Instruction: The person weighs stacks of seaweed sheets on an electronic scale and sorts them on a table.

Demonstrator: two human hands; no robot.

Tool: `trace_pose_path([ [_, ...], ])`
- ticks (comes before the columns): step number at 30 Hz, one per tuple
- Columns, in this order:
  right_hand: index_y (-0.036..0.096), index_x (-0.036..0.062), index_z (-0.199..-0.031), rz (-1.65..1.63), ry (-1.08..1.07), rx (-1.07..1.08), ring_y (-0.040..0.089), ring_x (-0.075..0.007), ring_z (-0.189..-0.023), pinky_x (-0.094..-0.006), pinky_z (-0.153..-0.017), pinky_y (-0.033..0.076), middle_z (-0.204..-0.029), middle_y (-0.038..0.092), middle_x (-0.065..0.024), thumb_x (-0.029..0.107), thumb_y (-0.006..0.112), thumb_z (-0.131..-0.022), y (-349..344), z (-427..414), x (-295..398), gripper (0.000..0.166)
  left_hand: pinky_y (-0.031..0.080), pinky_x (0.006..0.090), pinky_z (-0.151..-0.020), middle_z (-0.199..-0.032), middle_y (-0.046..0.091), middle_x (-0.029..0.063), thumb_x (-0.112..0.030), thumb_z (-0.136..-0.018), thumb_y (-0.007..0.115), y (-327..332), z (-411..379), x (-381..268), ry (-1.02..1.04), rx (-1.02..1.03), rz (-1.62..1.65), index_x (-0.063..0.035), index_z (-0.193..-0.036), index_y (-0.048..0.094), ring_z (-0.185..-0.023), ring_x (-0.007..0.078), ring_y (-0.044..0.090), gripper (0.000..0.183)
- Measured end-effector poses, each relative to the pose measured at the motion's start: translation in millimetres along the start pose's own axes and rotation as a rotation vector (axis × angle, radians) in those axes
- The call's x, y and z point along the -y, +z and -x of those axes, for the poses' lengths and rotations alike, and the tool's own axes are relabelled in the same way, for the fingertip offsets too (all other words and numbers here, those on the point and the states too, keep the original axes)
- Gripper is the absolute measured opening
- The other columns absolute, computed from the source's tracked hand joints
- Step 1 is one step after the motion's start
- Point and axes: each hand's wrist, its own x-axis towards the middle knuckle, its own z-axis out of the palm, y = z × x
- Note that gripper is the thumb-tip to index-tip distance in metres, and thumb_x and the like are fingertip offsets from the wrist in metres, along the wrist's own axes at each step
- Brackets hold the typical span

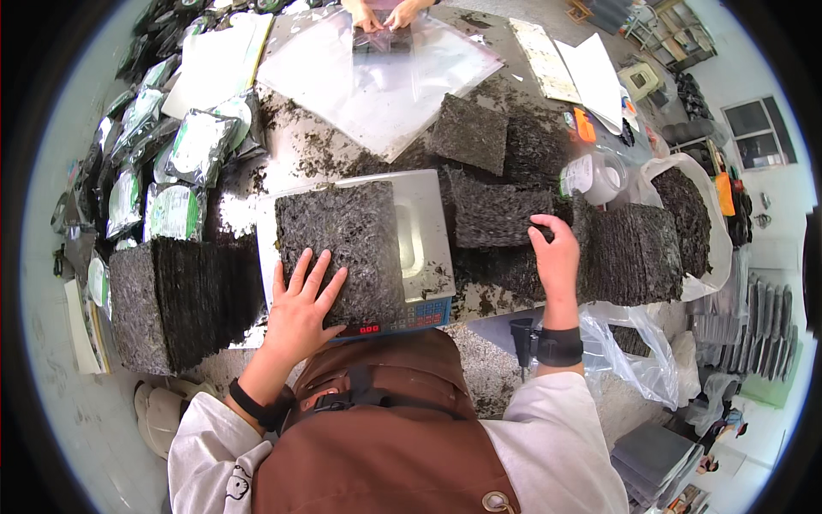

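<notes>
A square dried seaweed sheet (359, 238) lies on the metal pan of a digital scale (425, 257), whose red display reads 0.00. My left hand (302, 311) rests spread over the sheet's lower left part, fingertips on its surface. To the right of the scale, my right hand (557, 254) is raised with thumb and forefinger curved at the edge of another seaweed piece (501, 215); whether they grip it I cannot tell. A thick stack of seaweed sheets (632, 254) stands on edge to its right, and a larger stack (192, 295) stands left of the scale.
Filled, labelled packets (199, 144) pile up at left. Across the table, a co-worker's hands (385, 16) touch clear plastic film (359, 96). A clear plastic jar (594, 178) and an orange object (584, 125) lie at right, near a white bag of seaweed (722, 257). Seaweed crumbs litter the table.
</notes>
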Motion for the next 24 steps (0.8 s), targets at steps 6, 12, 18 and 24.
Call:
trace_pose_path([
  [6, 0.056, 0.0023, -0.085, -0.001, -0.268, -0.097, 0.058, -0.0245, -0.087, -0.0306, -0.080, 0.044, -0.090, 0.059, -0.0103, 0.001, 0.058, -0.074, -67.6, 10.0, 42.6, 0.012, 0.022, 0.0527, -0.104, -0.137, 0.035, 0.0167, -0.042, -0.060, 0.076, -35.0, -7.8, 0.5, 0.005, -0.062, 0.187, -0.0062, -0.132, 0.038, -0.129, 0.0340, 0.030, 0.088],
  [12, 0.055, 0.0015, -0.099, -0.212, -0.339, -0.057, 0.059, -0.0199, -0.091, -0.0273, -0.084, 0.043, -0.096, 0.060, -0.0099, -0.006, 0.057, -0.071, -103.5, 22.6, 79.6, 0.029, 0.037, 0.0389, -0.098, -0.130, 0.042, 0.0205, -0.029, -0.083, 0.062, -56.8, -71.8, -15.4, -0.206, -0.094, 1.397, 0.0007, -0.133, 0.030, -0.120, 0.0283, 0.042, 0.066],
  [18, 0.059, -0.0010, -0.095, -0.287, -0.432, -0.182, 0.060, -0.0164, -0.087, -0.0264, -0.082, 0.044, -0.092, 0.063, -0.0098, -0.011, 0.055, -0.071, -99.8, 32.5, 99.1, 0.027, 0.032, 0.0395, -0.101, -0.137, 0.032, 0.0227, -0.032, -0.085, 0.061, -35.2, -126.0, -70.5, -0.232, 0.069, 1.383, 0.0014, -0.134, 0.028, -0.126, 0.0318, 0.033, 0.068],
  [24, 0.052, -0.0027, -0.106, -0.582, -0.361, -0.193, 0.058, -0.0139, -0.089, -0.0220, -0.079, 0.043, -0.100, 0.062, -0.0102, -0.010, 0.054, -0.079, -66.8, 3.2, 105.5, 0.029, 0.032, 0.0399, -0.103, -0.140, 0.023, 0.0247, -0.023, -0.071, 0.070, 7.5, -150.2, -114.1, 0.176, 0.033, 0.763, -0.0074, -0.136, 0.028, -0.128, 0.0390, 0.028, 0.079],
])
